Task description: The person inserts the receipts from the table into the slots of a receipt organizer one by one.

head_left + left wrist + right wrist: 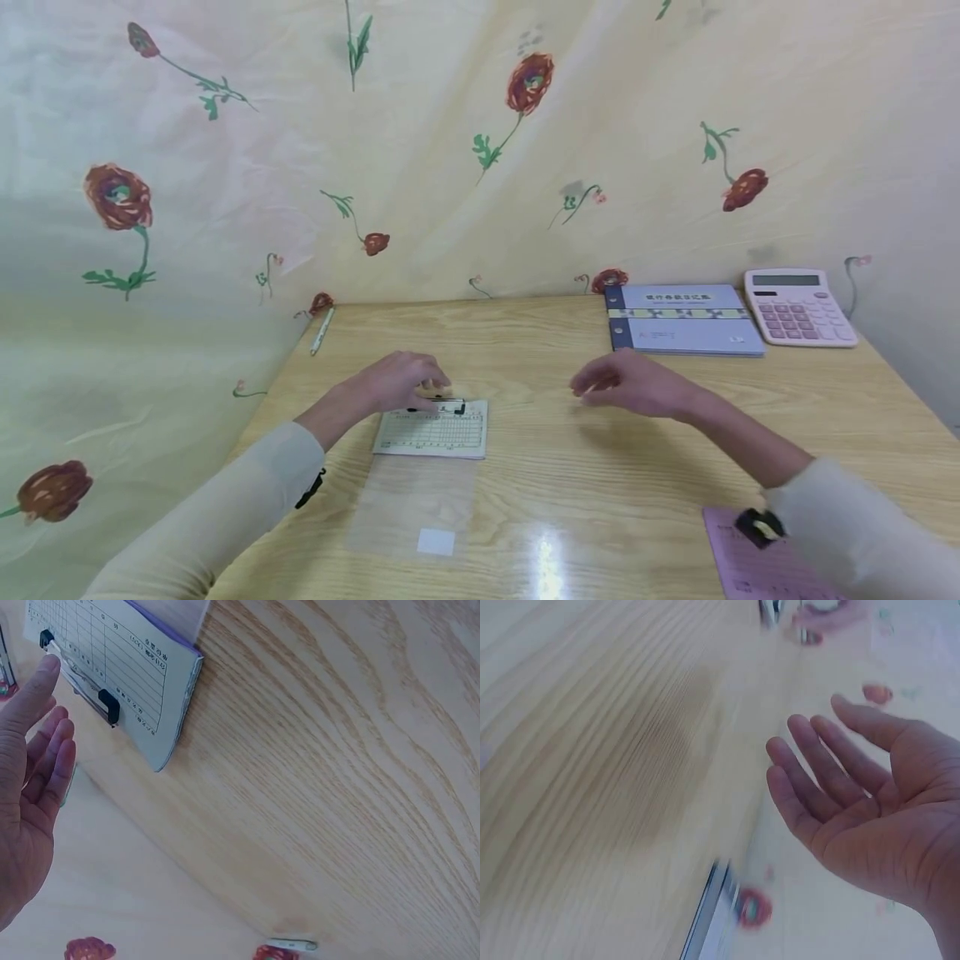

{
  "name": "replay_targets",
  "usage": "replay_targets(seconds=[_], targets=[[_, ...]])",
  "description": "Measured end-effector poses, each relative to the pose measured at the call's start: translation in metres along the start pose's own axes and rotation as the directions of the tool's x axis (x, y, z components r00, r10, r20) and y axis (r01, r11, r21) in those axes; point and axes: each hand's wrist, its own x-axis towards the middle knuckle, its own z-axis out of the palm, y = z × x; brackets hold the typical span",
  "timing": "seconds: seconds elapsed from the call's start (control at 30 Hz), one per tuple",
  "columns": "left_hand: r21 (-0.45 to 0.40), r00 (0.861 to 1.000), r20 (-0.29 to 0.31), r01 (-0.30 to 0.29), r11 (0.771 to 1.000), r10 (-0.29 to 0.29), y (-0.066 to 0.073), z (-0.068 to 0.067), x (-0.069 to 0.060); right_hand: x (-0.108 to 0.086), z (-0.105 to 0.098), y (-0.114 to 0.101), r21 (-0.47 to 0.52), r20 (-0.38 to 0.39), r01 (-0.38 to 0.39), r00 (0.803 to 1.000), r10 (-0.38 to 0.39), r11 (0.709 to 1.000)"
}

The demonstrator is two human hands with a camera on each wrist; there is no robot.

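Note:
A pad of printed forms lies on the table, with a black-ended wire clip along its far edge. My left hand is at that clip, fingers loosely bent; in the left wrist view the thumb tip is close to one black end. Whether the thumb touches it, I cannot tell. My right hand hovers above the table to the right of the pad. Its relaxed fingers are spread a little, and the palm holds nothing.
A blue ledger book and a pink calculator sit at the back right. A pen lies at the back left. Nearer me are a clear plastic sheet with a white label and a purple printed sheet partly under my right sleeve.

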Motion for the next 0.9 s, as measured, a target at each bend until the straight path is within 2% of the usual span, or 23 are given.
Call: replay_targets(seconds=[0.17,0.33,0.47,0.63,0.77,0.83,0.9], targets=[[0.005,1.0,0.001,-0.006,1.0,0.006,-0.003,0.004,-0.003,-0.05,-0.024,0.032,-0.017,0.03,0.028,0.999,-0.028,0.999],[0.02,1.0,0.002,0.003,1.0,-0.003,-0.006,0.009,-0.006,-0.099,-0.042,0.072,-0.113,0.033,0.046,0.999,-0.043,0.993],[0.03,1.0,0.001,0.002,1.0,-0.002,-0.009,0.014,-0.006,-0.135,-0.052,0.1,-0.148,0.018,0.032,0.999,-0.029,0.989],[0.03,1.0,-0.013,-0.005,1.0,0.005,-0.01,0.018,-0.007,-0.174,-0.06,0.122,-0.148,-0.02,-0.015,1.0,0.012,0.989],[0.018,1.0,-0.012,-0.003,1.0,0.003,-0.009,0.018,-0.007,-0.197,-0.065,0.136,-0.092,-0.016,-0.049,0.999,0.047,0.995],[0.017,1.0,-0.011,-0.006,1.0,0.006,-0.009,0.018,-0.006,-0.205,-0.068,0.142,-0.037,0.015,-0.075,0.997,0.076,0.996],[0.021,1.0,-0.008,-0.008,1.0,0.008,-0.009,0.018,-0.006,-0.211,-0.069,0.148,0.009,0.046,-0.061,0.997,0.061,0.998]])
